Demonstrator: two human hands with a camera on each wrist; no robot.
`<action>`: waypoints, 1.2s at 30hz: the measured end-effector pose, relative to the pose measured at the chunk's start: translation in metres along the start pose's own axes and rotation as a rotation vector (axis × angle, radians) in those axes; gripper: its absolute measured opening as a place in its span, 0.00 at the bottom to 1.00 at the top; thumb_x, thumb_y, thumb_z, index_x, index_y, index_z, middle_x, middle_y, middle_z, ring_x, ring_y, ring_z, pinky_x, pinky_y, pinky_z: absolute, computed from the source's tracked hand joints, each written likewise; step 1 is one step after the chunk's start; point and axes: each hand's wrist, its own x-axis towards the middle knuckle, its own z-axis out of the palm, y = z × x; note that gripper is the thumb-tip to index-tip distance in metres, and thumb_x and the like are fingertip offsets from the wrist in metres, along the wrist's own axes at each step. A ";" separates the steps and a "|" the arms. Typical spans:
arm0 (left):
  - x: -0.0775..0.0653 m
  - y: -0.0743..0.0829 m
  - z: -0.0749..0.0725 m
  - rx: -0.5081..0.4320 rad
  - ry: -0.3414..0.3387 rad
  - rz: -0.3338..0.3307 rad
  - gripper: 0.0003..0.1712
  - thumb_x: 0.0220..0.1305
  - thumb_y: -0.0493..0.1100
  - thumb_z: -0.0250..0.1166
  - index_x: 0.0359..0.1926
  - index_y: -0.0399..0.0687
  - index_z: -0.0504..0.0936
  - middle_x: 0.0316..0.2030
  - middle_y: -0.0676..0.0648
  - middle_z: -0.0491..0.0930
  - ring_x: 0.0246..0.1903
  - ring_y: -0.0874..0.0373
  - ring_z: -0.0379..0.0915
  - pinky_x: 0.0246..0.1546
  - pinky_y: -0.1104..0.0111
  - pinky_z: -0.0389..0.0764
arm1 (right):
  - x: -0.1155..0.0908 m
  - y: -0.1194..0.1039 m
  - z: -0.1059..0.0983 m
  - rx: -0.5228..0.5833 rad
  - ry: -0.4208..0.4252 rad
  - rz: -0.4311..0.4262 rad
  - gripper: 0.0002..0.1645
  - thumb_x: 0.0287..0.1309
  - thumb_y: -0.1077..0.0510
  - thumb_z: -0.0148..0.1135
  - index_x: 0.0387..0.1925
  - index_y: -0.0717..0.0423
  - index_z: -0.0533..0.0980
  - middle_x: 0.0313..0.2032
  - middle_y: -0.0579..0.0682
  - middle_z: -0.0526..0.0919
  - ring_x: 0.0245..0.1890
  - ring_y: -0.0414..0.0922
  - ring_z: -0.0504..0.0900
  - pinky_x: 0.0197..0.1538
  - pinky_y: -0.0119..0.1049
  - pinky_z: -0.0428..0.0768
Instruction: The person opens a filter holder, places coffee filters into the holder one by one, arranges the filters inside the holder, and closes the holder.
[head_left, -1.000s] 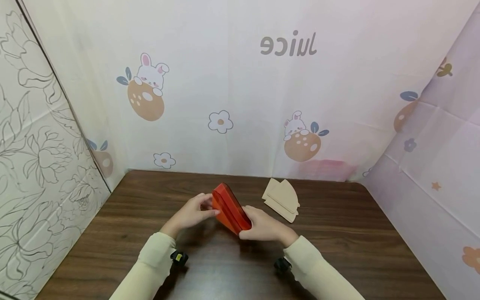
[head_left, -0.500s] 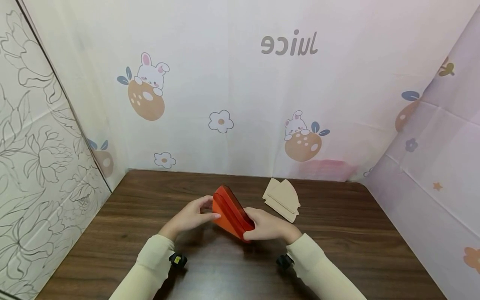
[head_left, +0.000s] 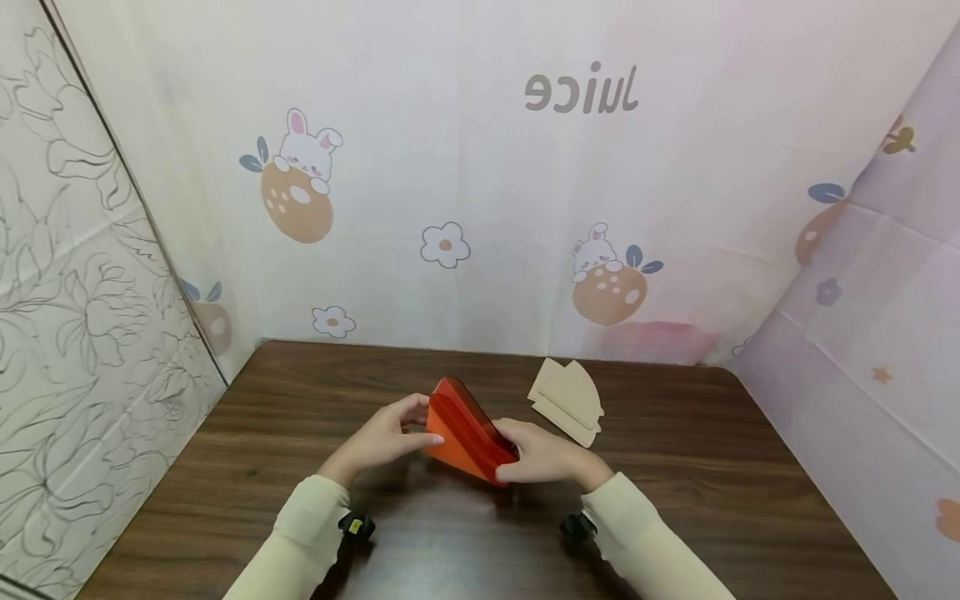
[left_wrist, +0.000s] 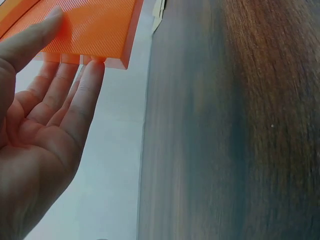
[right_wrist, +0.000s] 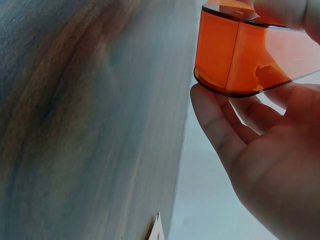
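Printed cloth (head_left: 390,150) with rabbits and fruit hangs behind a dark wooden table (head_left: 217,492), and from my distant seat I take the orange case (head_left: 468,433) in the middle as my landmark. It is wedge-like, tilted, and looks lifted clear of the wood. Seen from the head, its long axis slants from an upper end on the left down to a rounded end on the right

The left hand (head_left: 378,437) is at the left of the case, thumb laid on the flat face and long, nearly straight fingers meeting its edge, so I read a light pinch. At the right of the case, the right hand (head_left: 551,454) grips the rounded end, thumb on one side and fingers on the other, spread only as wide as the piece between them

One relation counts most for me: the beige flat pieces (head_left: 570,400) lie beyond the case and to its right, overlapping and apart from it. Of the two, the right hand is plainly nearer them, and I judge that the case's slant leaves its rounded end on their side
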 end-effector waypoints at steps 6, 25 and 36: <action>-0.002 -0.002 0.002 -0.022 0.010 -0.009 0.24 0.62 0.46 0.74 0.56 0.48 0.77 0.46 0.52 0.84 0.48 0.56 0.79 0.48 0.64 0.80 | -0.004 0.004 0.000 0.027 0.012 0.002 0.24 0.53 0.58 0.64 0.54 0.45 0.74 0.40 0.37 0.80 0.39 0.38 0.78 0.44 0.36 0.79; -0.001 0.001 0.014 -0.071 0.021 0.003 0.25 0.56 0.44 0.77 0.52 0.48 0.76 0.43 0.51 0.84 0.44 0.54 0.80 0.45 0.66 0.83 | -0.017 0.015 -0.006 0.045 0.062 0.031 0.20 0.59 0.56 0.66 0.53 0.48 0.74 0.43 0.39 0.80 0.43 0.40 0.79 0.49 0.38 0.78; -0.002 0.000 0.020 -0.076 0.006 0.006 0.24 0.55 0.41 0.78 0.49 0.47 0.76 0.43 0.49 0.83 0.43 0.54 0.81 0.44 0.66 0.83 | -0.022 0.021 -0.005 0.041 0.084 0.047 0.22 0.60 0.51 0.71 0.53 0.49 0.74 0.44 0.38 0.80 0.44 0.39 0.79 0.51 0.38 0.77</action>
